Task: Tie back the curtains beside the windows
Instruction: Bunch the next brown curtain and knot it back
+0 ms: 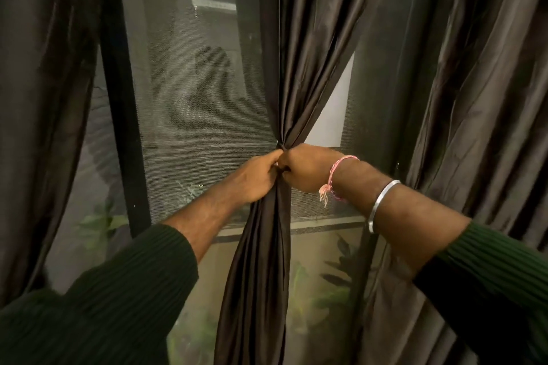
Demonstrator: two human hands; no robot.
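Note:
A dark brown curtain (pixel 299 53) hangs in the middle of the window, pinched into a narrow waist at mid height and flaring out again below. My left hand (pixel 255 178) and my right hand (pixel 305 169) meet at that waist, fists side by side, both closed on the gathered cloth. Whether a tie or cord lies under the fingers is hidden. A pink thread band and a silver bangle sit on my right wrist.
A loose brown curtain (pixel 44 98) hangs at the left and another (pixel 480 98) at the right. Behind them is a mesh window screen (pixel 192 112) with a black frame post (pixel 124 127). Green plants (pixel 320 299) show through the lower pane.

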